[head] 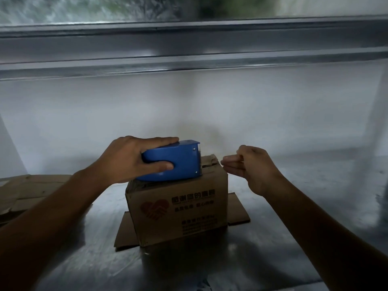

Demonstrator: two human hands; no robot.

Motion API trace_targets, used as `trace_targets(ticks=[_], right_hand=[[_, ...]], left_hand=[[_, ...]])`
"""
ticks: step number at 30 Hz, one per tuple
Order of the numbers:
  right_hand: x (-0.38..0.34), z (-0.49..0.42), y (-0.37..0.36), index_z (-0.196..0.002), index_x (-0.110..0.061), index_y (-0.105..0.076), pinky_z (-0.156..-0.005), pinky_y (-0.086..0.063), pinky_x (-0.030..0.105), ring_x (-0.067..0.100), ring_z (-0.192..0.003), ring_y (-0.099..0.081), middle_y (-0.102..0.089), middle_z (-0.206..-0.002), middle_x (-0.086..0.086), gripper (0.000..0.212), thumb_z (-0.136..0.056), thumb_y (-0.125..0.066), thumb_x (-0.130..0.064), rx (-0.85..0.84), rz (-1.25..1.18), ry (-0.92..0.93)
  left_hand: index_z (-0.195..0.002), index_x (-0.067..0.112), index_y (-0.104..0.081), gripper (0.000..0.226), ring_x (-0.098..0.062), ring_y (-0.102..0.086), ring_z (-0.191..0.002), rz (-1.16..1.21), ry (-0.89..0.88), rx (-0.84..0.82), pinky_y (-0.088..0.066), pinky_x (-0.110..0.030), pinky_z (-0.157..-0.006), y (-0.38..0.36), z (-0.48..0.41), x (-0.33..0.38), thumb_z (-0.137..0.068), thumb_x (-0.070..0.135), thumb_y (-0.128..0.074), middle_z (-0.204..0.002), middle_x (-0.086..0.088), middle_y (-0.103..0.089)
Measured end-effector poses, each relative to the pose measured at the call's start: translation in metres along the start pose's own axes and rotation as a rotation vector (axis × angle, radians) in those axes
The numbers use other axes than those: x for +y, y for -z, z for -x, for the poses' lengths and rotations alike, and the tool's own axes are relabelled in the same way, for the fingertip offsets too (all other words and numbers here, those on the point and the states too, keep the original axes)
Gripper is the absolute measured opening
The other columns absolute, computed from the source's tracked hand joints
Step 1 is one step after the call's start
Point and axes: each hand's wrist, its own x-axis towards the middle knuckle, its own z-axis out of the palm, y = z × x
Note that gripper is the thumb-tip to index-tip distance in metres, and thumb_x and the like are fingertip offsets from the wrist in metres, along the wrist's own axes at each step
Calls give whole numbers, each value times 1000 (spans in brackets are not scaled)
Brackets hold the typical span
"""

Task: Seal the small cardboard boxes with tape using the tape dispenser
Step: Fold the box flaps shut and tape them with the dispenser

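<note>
A small brown cardboard box [178,208] with red print stands in the middle of the metal table. A blue tape dispenser [178,160] lies on top of it with its cutter end pointing right. My left hand [126,160] grips the dispenser, with the fingers over its top and the thumb in its side slot. My right hand [249,166] hovers just past the box's upper right edge. Its fingertips are pinched together a short way from the cutter, as if on the end of clear tape, which is barely visible. A box flap [209,160] sticks up beside the cutter.
A flat piece of cardboard [126,234] lies under the box. More flattened cardboard [25,192] is stacked at the left edge of the table [273,259]. A white wall and a metal window frame [189,45] rise behind.
</note>
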Motion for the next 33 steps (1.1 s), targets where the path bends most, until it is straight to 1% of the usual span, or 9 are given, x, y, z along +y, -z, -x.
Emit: trace_targets(ticks=[3,6,8,14,16,18,25,29,33], right_hand=[[4,1,5,-88,-1,-53,-69,-63,40,35,-82,-76,-75,-89,24,15,-97,-41,-4,-26,-45,-101],[8,1,4,-90,2,-54,-58,-61,37,35,-74,-75,-74,-84,25,13,-94,-43,-2,-30,-100,-154],[8,-1,5,-90,1,-54,-57,-60,37,36,-70,-75,-73,-82,26,11,-94,-43,-2,-27,-96,-158],[7,-6,6,-74,-4,-49,-55,-60,37,33,-61,-72,-70,-73,23,19,-92,-46,-1,-29,-83,-186],[9,-6,8,-74,-3,-50,-55,-60,36,32,-58,-71,-70,-71,22,19,-92,-46,0,-36,-102,-202],[13,-6,9,-74,-4,-50,-54,-59,36,31,-57,-71,-70,-71,22,20,-93,-48,0,-34,-113,-216],[18,-3,11,-75,-4,-51,-49,-58,34,27,-51,-69,-64,-75,20,22,-97,-54,-4,6,-79,-235],[23,1,10,-80,3,-57,-50,-58,33,29,-59,-72,-67,-86,26,20,-98,-55,-7,9,14,-232],[26,1,8,-91,8,-62,-52,-59,33,30,-62,-72,-70,-75,22,17,-98,-58,-7,14,41,-214]], left_hand=[[-134,69,-42,66,-2,-67,-75,-5,-5,-2,-46,-11,-67,0,-1,0,-71,92,-45,-112,26,-72],[-132,73,-40,63,-1,-68,-76,2,-16,-3,-47,-12,-68,0,-2,2,-72,93,-44,-113,25,-72],[-131,74,-39,63,0,-67,-75,0,-23,-3,-46,-11,-67,0,-1,2,-72,93,-43,-112,25,-72],[-136,66,-41,68,-2,-69,-81,-7,-39,-4,-48,-9,-71,-2,-1,-2,-73,92,-43,-114,24,-71],[-133,72,-39,63,0,-68,-81,3,-53,-4,-47,-8,-71,-2,-2,-3,-73,94,-42,-112,26,-70],[-131,78,-35,61,0,-68,-82,13,-59,-5,-52,-13,-73,-2,-2,-3,-73,95,-41,-111,28,-69],[-134,76,-34,63,-3,-70,-83,9,-71,-17,-58,-21,-74,-3,-3,-5,-74,93,-43,-114,24,-71],[-134,77,-31,64,-4,-70,-84,7,-71,-21,-59,-25,-74,-3,-2,-6,-73,94,-43,-115,21,-72],[-133,79,-31,63,-4,-70,-84,1,-69,-20,-59,-24,-74,-2,-3,-5,-73,94,-43,-116,22,-72]])
